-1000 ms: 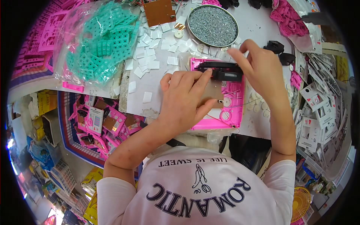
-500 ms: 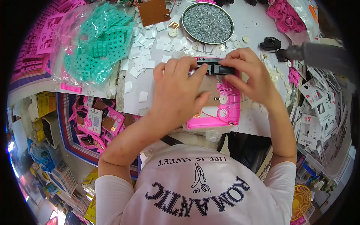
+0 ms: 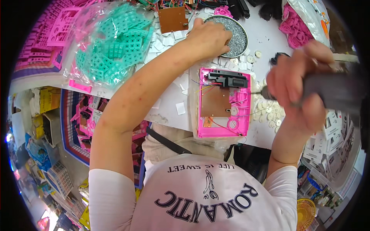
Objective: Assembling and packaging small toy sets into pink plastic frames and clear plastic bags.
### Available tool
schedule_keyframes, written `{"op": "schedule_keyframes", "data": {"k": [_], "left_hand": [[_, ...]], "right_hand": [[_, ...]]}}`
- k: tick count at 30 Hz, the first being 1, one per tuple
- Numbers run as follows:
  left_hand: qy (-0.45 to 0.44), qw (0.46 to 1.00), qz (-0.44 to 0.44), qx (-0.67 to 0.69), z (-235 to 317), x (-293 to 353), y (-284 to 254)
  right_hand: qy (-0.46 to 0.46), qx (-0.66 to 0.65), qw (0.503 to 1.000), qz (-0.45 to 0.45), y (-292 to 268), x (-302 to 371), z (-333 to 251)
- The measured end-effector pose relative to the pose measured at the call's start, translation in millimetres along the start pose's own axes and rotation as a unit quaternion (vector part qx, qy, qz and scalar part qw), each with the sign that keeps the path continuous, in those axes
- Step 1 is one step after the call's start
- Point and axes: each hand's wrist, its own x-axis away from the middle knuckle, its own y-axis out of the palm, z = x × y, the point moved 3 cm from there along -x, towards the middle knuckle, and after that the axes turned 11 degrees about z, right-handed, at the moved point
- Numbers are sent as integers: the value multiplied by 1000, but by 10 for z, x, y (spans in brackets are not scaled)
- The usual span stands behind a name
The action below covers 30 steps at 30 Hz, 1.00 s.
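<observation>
My left hand (image 3: 210,38) reaches into a round metal dish (image 3: 247,36) full of small silver screws (image 3: 236,30). Its fingers curl down together among the screws; what lies between the tips is hidden. On the right, my right hand (image 3: 300,79), smeared by motion, is wrapped round a dark electric screwdriver (image 3: 327,90) whose bit points left. Between my hands a pink plastic housing (image 3: 248,111) lies on the table, untouched. It holds a brown circuit board (image 3: 216,103), a black plastic part (image 3: 231,80) along its far side and several thin wires.
Left stands a clear bag of teal rubber keypads (image 3: 115,50). White squares (image 3: 180,108) and white discs (image 3: 266,111) lie scattered about. A loose brown board (image 3: 173,20) is near the dish. A basket of pink housings (image 3: 83,127) sits lower left, printed cards (image 3: 331,131) lower right.
Both hands have left the black part in the housing. My left hand moved away to the screw dish; my right moved right and took hold of the electric screwdriver. The view has shifted slightly.
</observation>
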Motion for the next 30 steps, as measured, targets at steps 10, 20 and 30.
{"op": "schedule_keyframes", "data": {"k": [10, 20, 30], "left_hand": [[29, 997, -17, -72, 71, -234, -82], [96, 963, 144, 206, 858, 657, -476], [89, 972, 162, 145, 875, 738, -510]], "right_hand": [[20, 155, 955, 254, -250, 79, 73], [-75, 8, 994, 74, -126, 289, -36], [-56, 7, 993, 106, -49, 290, 68]]}}
